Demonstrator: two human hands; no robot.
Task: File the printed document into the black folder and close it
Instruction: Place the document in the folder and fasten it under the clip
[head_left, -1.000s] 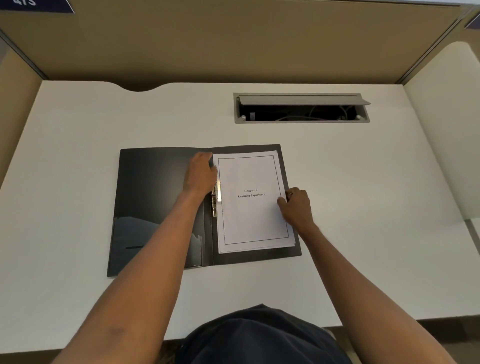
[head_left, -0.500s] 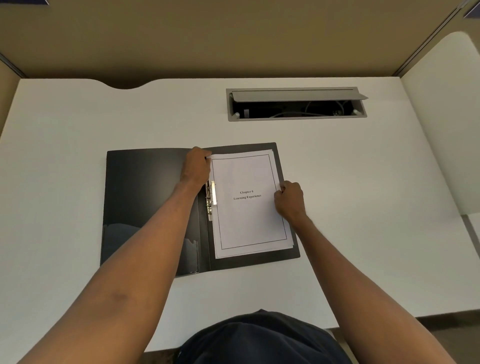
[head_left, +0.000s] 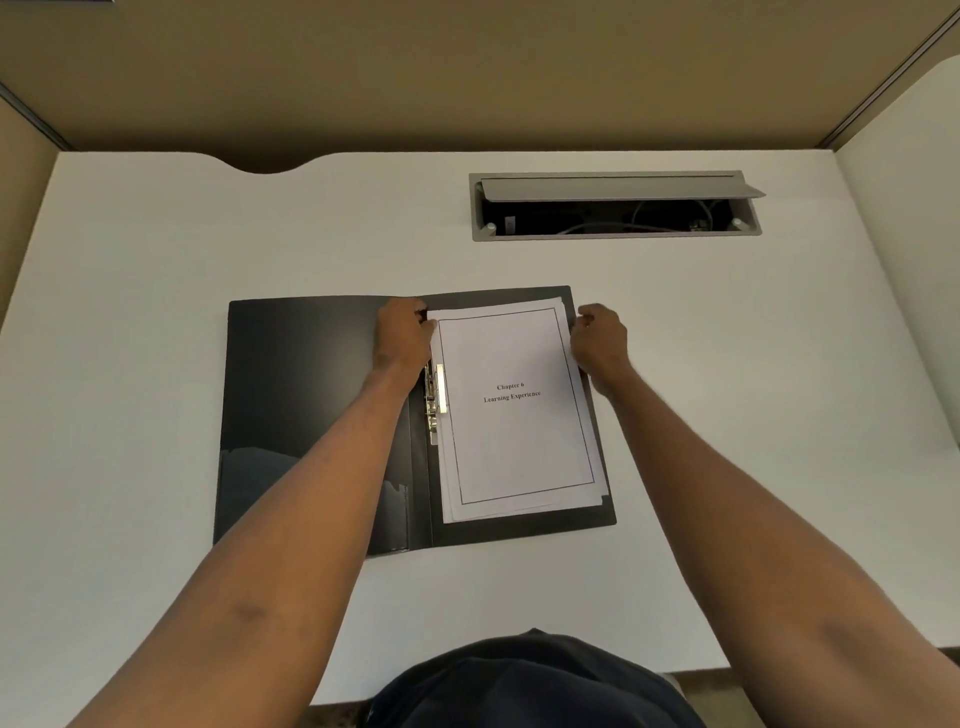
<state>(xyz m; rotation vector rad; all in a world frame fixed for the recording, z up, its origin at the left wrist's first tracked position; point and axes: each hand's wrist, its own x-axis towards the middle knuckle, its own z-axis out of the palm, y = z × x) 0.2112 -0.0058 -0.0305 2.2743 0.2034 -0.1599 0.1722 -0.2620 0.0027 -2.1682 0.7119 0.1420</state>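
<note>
The black folder lies open flat on the white desk. The printed document, a white stack titled "Chapter 6 Learning Experience", rests on the folder's right half, its sheets slightly fanned at the bottom. A metal clip runs along the spine at the paper's left edge. My left hand pinches the document's top left corner. My right hand is curled at the document's top right edge, fingers touching the paper.
A grey cable tray with its lid raised and wires inside is set into the desk behind the folder. Tan partition walls enclose the desk at the back and sides. My dark-clothed lap shows below the front edge.
My right hand slid up the document's right edge from mid-height to the top corner. My left hand stayed near the top left corner. The camera view shifted slightly.
</note>
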